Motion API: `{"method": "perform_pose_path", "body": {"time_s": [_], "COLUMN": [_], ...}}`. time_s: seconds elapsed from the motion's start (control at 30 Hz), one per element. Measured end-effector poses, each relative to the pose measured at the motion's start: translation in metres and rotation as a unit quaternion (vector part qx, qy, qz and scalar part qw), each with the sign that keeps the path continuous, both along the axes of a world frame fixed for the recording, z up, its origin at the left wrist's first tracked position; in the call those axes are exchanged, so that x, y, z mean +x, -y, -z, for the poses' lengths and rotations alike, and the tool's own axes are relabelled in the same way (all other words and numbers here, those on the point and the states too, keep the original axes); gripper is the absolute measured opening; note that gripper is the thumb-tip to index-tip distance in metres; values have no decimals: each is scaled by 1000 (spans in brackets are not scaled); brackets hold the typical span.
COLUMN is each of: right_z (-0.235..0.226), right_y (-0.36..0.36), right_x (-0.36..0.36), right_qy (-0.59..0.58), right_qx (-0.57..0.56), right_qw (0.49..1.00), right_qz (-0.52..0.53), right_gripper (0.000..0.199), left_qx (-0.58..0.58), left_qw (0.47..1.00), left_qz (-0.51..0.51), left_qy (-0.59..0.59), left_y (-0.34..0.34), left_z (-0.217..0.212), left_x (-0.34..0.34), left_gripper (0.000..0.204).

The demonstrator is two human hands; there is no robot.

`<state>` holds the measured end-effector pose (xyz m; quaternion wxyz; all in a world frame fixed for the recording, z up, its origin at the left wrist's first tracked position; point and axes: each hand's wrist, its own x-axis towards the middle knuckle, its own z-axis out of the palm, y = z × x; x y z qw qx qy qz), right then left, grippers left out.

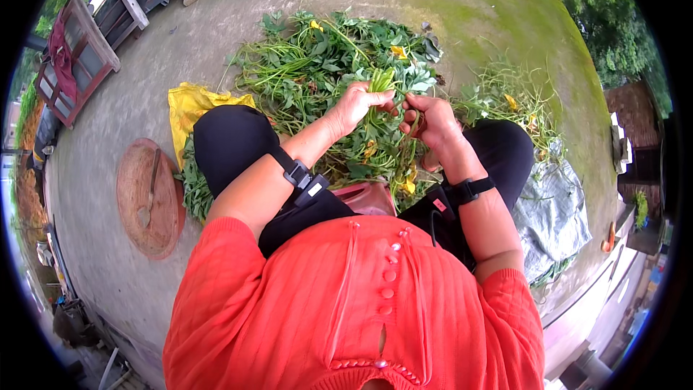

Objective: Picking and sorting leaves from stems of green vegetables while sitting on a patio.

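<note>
My left hand (352, 110) is closed around a bunch of green leafy stems (380, 81), whose pale stalks stick up above the thumb. Close beside it, my right hand (436, 121) has its fingers curled in a pinch on a thin stem, partly hidden by the fingers. Under and beyond both hands, a large heap of leafy green vines (317, 54) with a few yellow leaves spreads on the ground between my knees. A smaller pile of thin, mostly bare stems (498, 94) lies to the right of my right hand.
On the left sit a yellow sack (189, 112) and a round reddish basin (130, 195) with a long-handled tool in it. A silvery sheet (552, 209) lies by my right knee. Something pink (364, 197) shows between my legs. A wooden frame (81, 58) leans at the far left.
</note>
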<state>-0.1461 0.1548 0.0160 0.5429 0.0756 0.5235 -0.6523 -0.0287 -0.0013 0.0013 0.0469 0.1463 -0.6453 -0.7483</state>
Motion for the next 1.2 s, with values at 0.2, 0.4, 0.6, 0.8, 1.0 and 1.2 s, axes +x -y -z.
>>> {"method": "perform_pose_path", "body": {"time_s": [0.2,0.4,0.6,0.8,1.0,1.2], "right_z": [-9,0,10,5,24,29], "right_y": [3,-19,4,0,-9,-2], "right_x": [7,-24,-22,-19,1,15], "right_qy": [-29,-12,42,-80,-308,-562], "right_qx": [1,-8,-33,-7,23,115], "right_qw": [999,999,996,996,905,722], "right_qz": [-46,44,73,26,-294,-387], "right_gripper": [20,17,23,27,39,28], "left_qx": [-95,87,75,142,378,459], "left_qw": [991,972,990,977,924,888], "left_qz": [-36,-188,63,69,-40,16], "left_qy": [-82,108,102,144,41,8], "left_y": [4,43,-21,-32,29,43], "left_z": [30,7,10,12,19,29], "left_x": [-1,20,23,20,13,16], "left_gripper": [41,14,20,19,18,20]}}
